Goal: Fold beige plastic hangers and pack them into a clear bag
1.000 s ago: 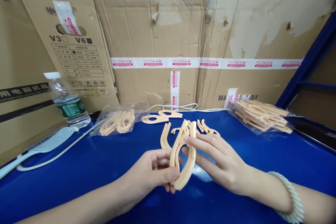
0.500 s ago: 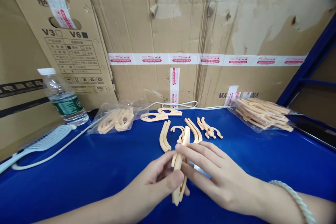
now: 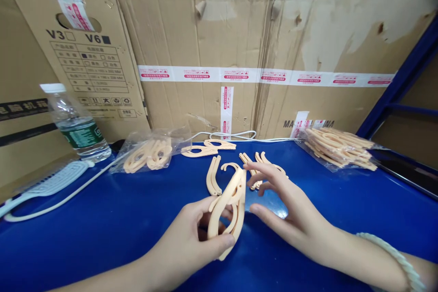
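A beige plastic folding hanger [image 3: 215, 219], folded together, is gripped between the thumb and fingers of my left hand [image 3: 191, 232]. Its narrow end points away from me. My right hand [image 3: 290, 205] is open just to the right of it, fingers apart; whether a fingertip touches the hanger's top end I cannot tell. Beyond the hanger lie two curved hanger arms [image 3: 213, 177], a loose hook [image 3: 230, 165] and, partly behind my right fingers, more arms [image 3: 255, 178] and hook pieces [image 3: 270, 160].
Two folded hangers [image 3: 200, 149] lie at the back of the blue table [image 3: 137, 219]. Bagged hangers [image 3: 148, 155] are at left, a larger bagged stack [image 3: 338, 146] at right. A water bottle [image 3: 84, 134], hairbrush [image 3: 54, 182] and white cable [image 3: 78, 198] sit left. Cardboard [image 3: 191, 18] walls the back.
My right hand has let go of the hanger and moved a little right, its fingers spreading. The hanger has turned in my left hand, so its broad side now shows.
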Demonstrator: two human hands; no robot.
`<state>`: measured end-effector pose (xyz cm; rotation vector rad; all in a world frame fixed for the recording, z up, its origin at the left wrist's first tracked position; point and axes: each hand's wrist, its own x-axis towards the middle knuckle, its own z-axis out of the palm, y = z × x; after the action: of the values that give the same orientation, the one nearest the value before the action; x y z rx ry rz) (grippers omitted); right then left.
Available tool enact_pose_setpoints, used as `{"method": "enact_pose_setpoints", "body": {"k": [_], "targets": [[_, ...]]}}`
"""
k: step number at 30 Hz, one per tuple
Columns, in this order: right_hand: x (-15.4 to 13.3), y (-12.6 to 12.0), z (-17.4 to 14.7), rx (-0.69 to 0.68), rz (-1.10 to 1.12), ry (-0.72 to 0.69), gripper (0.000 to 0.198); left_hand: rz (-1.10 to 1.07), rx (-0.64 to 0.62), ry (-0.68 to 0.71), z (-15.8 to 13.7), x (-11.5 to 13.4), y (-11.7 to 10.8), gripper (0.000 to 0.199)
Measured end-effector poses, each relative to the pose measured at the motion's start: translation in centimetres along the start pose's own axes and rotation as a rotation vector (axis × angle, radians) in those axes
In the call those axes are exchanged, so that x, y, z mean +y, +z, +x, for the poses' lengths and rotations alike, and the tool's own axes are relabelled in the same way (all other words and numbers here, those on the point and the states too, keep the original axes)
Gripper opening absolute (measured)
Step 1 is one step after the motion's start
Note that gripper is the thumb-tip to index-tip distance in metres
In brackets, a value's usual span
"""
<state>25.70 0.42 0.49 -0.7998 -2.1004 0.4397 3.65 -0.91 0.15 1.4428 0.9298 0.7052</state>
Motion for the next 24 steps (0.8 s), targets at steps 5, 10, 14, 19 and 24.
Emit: {"method": "enact_pose_setpoints", "body": {"k": [5, 10, 14, 19, 24], "targets": [[-0.3, -0.2, 0.6, -0.019, 0.463, 0.443, 0.048, 0.076, 0.038, 0.020, 0.0, 0.1, 0.0, 0.011], [0.4, -1.0, 1.3, -0.112, 0.469, 0.661, 0.039, 0.100, 0.151, 0.093, 0.1, -0.1, -0.3, 0.011], [1.3, -1.0, 1.4, -0.254, 0.496, 0.679, 0.043, 0.048, 0.380, 0.168, 0.4, -0.3, -0.8, 0.021], [1.8, -1.1, 1.4, -0.054, 0.483, 0.645, 0.045, 0.047, 0.576, 0.237, 0.7, 0.0, -1.2, 0.025], [2.0, -1.1, 1.5, 0.079, 0.808, 0.688, 0.036, 0.011, 0.507, 0.159, 0.7, 0.3, -1.2, 0.028]]}}
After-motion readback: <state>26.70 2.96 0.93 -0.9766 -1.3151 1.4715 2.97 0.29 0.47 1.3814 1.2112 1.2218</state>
